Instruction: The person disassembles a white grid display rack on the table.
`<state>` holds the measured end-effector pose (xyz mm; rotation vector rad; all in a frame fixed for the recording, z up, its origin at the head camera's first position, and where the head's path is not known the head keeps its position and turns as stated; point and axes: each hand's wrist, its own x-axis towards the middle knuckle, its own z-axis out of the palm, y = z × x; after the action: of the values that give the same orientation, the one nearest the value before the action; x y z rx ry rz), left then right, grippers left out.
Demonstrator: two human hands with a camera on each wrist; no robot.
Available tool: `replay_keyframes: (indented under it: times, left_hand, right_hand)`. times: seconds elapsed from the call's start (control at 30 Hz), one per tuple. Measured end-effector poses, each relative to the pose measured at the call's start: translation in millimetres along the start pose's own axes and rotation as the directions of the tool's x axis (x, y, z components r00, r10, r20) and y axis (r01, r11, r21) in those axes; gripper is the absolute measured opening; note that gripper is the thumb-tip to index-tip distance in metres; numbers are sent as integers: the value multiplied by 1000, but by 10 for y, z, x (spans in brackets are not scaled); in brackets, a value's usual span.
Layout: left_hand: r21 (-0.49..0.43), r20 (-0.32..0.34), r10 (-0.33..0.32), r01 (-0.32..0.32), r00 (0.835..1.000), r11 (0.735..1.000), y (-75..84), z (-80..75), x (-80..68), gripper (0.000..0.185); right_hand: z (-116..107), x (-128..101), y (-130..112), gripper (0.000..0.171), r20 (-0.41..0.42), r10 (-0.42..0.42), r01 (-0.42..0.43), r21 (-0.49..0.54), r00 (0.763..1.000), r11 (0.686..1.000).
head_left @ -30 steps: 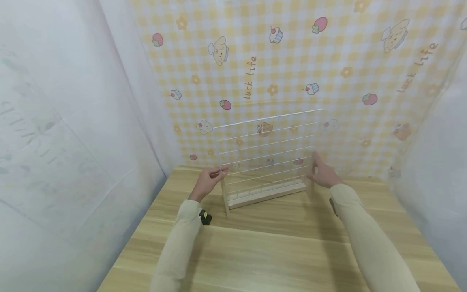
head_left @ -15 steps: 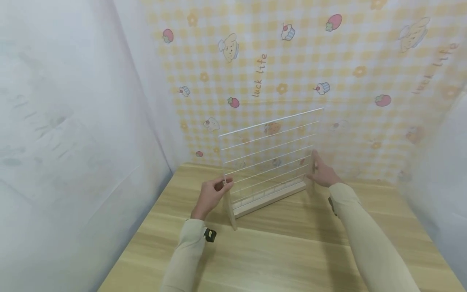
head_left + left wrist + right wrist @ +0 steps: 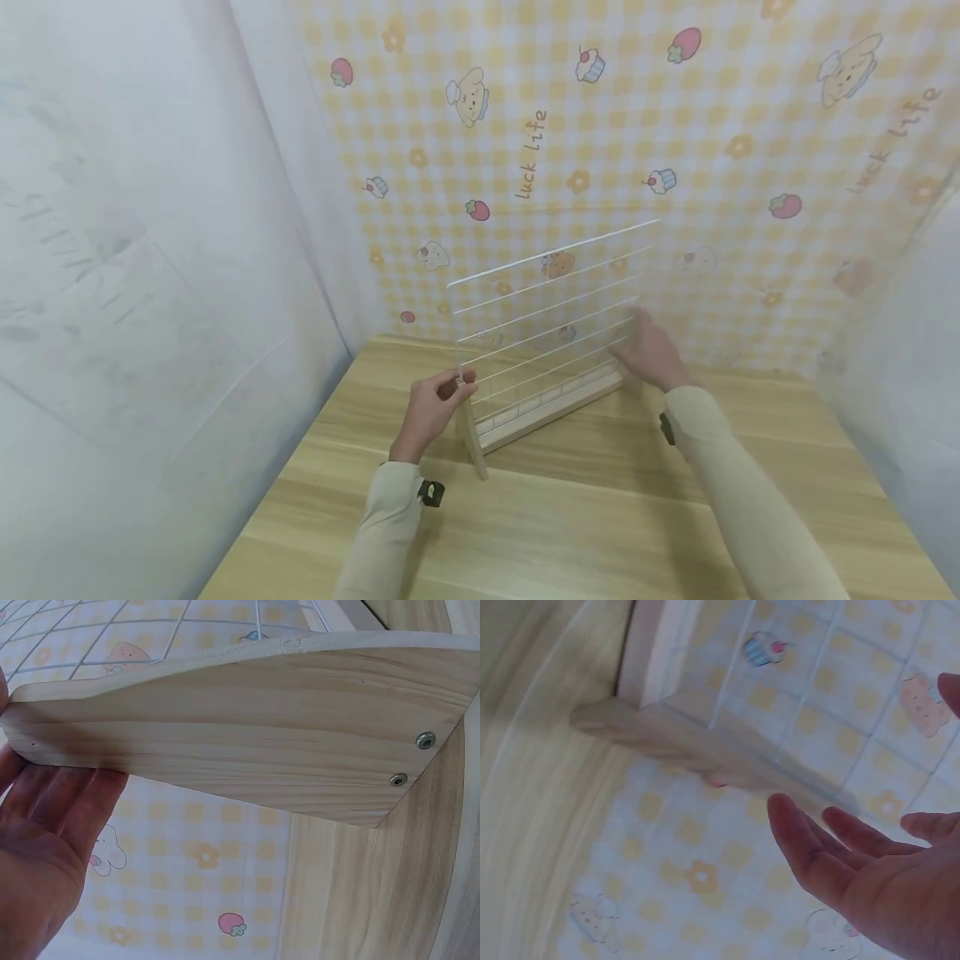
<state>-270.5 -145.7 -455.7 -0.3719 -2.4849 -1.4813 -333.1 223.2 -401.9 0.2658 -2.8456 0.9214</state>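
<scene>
A rack [image 3: 551, 325] with a white wire grid, a wooden base and wooden end pieces stands on the table, turned at an angle. My left hand [image 3: 438, 400] grips the top of its left end piece [image 3: 247, 735], thumb on one side and fingers [image 3: 67, 817] behind the wood. My right hand [image 3: 645, 350] is at the rack's right end with fingers straight. In the right wrist view the right hand [image 3: 855, 862] hovers just off the right end piece [image 3: 705, 754], which looks blurred.
The light wooden table [image 3: 585, 517] stretches toward me. A yellow checked cloth with cartoon prints [image 3: 600, 125] hangs right behind the rack. White sheeting [image 3: 150, 250] closes the left side and the right edge.
The rack's left end has swung toward me with my left hand. My right hand has come off the right end piece and shifted slightly left.
</scene>
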Motion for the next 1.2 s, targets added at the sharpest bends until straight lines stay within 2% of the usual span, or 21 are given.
replay_keyframes:
  times: [0.17,0.33,0.53,0.77,0.83,0.93,1.07,1.13,1.2]
  left_hand:
    - [15,-12,3,-3,1000,1000,26,7,-21,27]
    - [23,-28,7,-6,1000,1000,33,4,-38,21]
    - [3,-42,-2,2,999,1000,20,25,-67,18]
    - [-36,-47,3,-5,999,999,46,67,-101,27]
    - [-36,-59,2,-4,998,999,52,74,-106,24]
    - [-42,-74,12,-15,997,999,64,84,-112,23]
    - [-42,-57,14,-17,998,999,203,58,-152,21]
    - [-48,-54,6,-9,999,999,199,68,-164,23]
    - [-58,-48,11,-13,999,998,175,86,-174,28]
  right_hand:
    - [44,-25,-228,101,-57,-13,17,75,998,997]
    - [137,-11,-410,103,-116,-41,57,141,992,988]
    - [261,86,-590,112,-198,-48,77,141,979,987]
    - [359,135,-622,123,-196,-13,35,114,981,993]
    - [389,150,-632,125,-192,-6,32,135,981,990]
    - [443,174,-671,127,-193,2,45,241,981,970]
    - [552,202,-725,130,-231,14,83,403,973,911]
    - [619,215,-734,131,-274,26,100,438,961,894]
    - [681,226,-722,132,-313,45,105,446,949,889]
